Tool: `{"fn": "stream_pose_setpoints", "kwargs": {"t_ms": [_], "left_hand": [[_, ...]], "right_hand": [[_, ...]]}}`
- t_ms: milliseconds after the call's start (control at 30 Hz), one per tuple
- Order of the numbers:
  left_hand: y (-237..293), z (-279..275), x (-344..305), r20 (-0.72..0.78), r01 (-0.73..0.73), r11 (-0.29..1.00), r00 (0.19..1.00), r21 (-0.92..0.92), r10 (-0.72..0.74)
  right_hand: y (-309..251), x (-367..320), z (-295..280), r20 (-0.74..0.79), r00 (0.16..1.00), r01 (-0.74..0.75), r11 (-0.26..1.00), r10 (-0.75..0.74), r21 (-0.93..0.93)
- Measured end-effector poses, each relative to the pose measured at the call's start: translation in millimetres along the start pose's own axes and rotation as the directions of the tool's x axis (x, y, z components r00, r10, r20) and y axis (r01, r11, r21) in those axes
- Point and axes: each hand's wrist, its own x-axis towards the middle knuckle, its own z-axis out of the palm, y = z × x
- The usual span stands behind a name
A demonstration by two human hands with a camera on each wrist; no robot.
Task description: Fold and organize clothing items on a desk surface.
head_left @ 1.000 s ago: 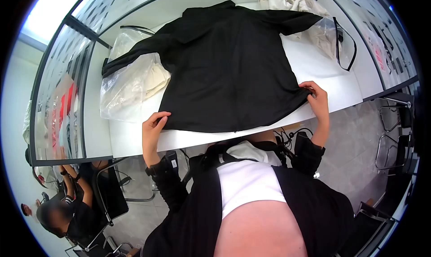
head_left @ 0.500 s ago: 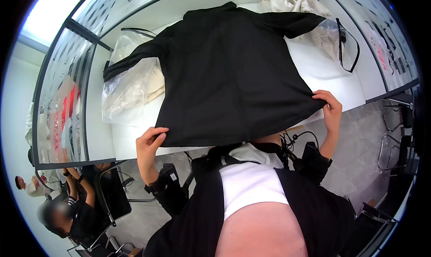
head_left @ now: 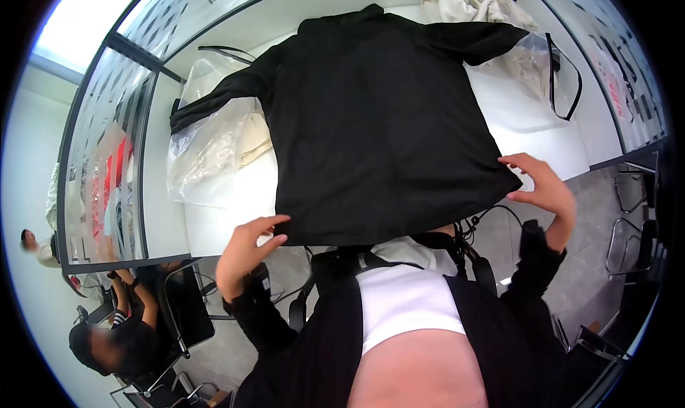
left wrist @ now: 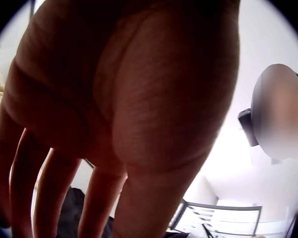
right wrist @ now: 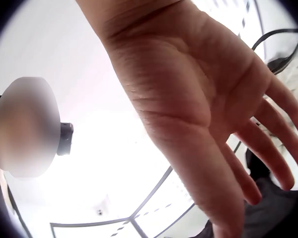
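A black long-sleeved shirt (head_left: 385,137) lies spread over the white table (head_left: 524,137), collar at the far side and sleeves out to both sides. Its hem reaches the table's near edge and overlaps it in the head view. At the hem's left corner is my left hand (head_left: 246,255), thumb and forefinger apart with the fingertips right at the cloth. My right hand (head_left: 546,190) is at the right corner, its thumb and fingers spread either side of the hem. Extended fingers (left wrist: 57,193) show in the left wrist view, and the right wrist view shows the same of the right fingers (right wrist: 268,148).
A clear plastic bag (head_left: 203,162) with cream cloth lies under the left sleeve. Cream cloth (head_left: 474,8) and another clear bag with a black strap (head_left: 571,87) lie at the right. Glazed partitions (head_left: 107,158) enclose the table. Another person (head_left: 118,344) sits at the lower left.
Both hands drew the hem toward the body, stretching it sideways, and then the fingers released its corners. The shirt now lies nearer, its hem over the table's edge.
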Motion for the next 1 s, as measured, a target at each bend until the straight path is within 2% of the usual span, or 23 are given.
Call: {"fn": "stream_pose_setpoints", "kwargs": {"t_ms": [33,67,133,200,233,267,300,367,400,467,533,600,667,733,800,833,867,933,1000], "left_hand": [[9.2,-8.0,2.2,-0.052,-0.049,0.999,0.997,-0.009,0.048],[22.2,-19.2,4.9,-0.104,-0.098,0.995,0.99,-0.015,0.096],[45.2,-43.7,15.5,-0.153,-0.194,0.98,0.968,0.045,0.199],[63.1,-63.5,34.2,-0.222,-0.25,0.968,0.944,0.004,0.244],[64.5,-72.7,46.1,-0.257,-0.266,0.964,0.932,-0.006,0.255],[64.6,-84.1,62.2,-0.28,-0.328,0.942,0.913,-0.073,0.296],[69.1,-98.0,77.6,-0.284,-0.383,0.91,0.9,-0.16,0.33],[68.0,-118.3,111.3,-0.42,-0.374,0.861,0.882,-0.344,0.215],[58.4,-128.0,128.8,-0.477,-0.413,0.83,0.854,-0.375,0.21],[30.7,-138.7,157.8,-0.624,-0.391,0.814,0.78,-0.43,0.044],[-35.4,-156.8,188.1,-0.675,-0.178,0.905,0.723,-0.387,-0.147],[-71.6,-159.3,202.1,-0.743,0.07,0.954,0.612,-0.291,-0.272],[-100.0,-151.5,205.3,-0.869,0.253,0.967,0.469,-0.038,-0.157],[-117.2,-140.8,207.8,-0.933,0.401,0.914,0.35,0.068,-0.084],[-116.4,-128.0,207.4,-0.95,0.534,0.845,0.275,0.026,-0.145],[-106.4,-124.4,203.8,-0.934,0.589,0.808,0.282,-0.01,-0.217],[-106.1,-122.2,204.8,-0.939,0.648,0.761,0.257,-0.009,-0.23],[-97.7,-121.9,201.0,-0.953,0.703,0.709,0.175,-0.054,-0.246],[-96.1,-123.0,198.0,-0.958,0.739,0.669,0.131,-0.076,-0.254]], "right_hand": [[3.3,6.9,-10.2,0.058,0.985,0.169,0.977,-0.163,-0.129],[-0.5,14.8,-19.0,0.057,0.967,0.253,0.939,-0.247,-0.233],[-22.4,35.6,-36.4,0.048,0.95,0.309,0.904,-0.309,-0.296],[-52.4,66.0,-53.2,0.087,0.912,0.408,0.872,-0.4,-0.271],[-66.8,84.6,-61.5,0.103,0.863,0.504,0.829,-0.495,-0.244],[-80.3,104.4,-66.8,0.117,0.803,0.595,0.774,-0.585,-0.216],[-93.9,122.4,-66.6,0.097,0.803,0.596,0.789,-0.588,-0.152],[-114.9,163.6,-65.0,0.055,0.779,0.627,0.778,-0.624,-0.045],[-119.6,188.0,-60.0,0.032,0.752,0.659,0.752,-0.658,-0.005],[-130.1,225.4,-45.9,0.034,0.762,0.644,0.762,-0.647,0.066],[-125.9,268.4,-20.5,0.076,0.79,0.578,0.781,-0.608,0.236],[-125.6,285.9,2.5,0.111,0.854,0.476,0.85,-0.508,0.227],[-115.1,311.7,29.4,0.136,0.86,0.436,0.848,-0.491,0.302],[-103.9,340.9,52.8,0.196,0.874,0.362,0.865,-0.445,0.347],[-96.4,362.6,72.1,0.127,0.892,0.372,0.864,-0.434,0.338],[-93.3,370.2,80.8,0.06,0.895,0.386,0.836,-0.441,0.39],[-88.7,377.6,87.8,-0.001,0.895,0.402,0.805,-0.447,0.435],[-81.5,382.1,99.9,-0.067,0.886,0.432,0.765,-0.459,0.478],[-68.0,389.4,109.9,-0.116,0.836,0.508,0.676,-0.536,0.534]]}}
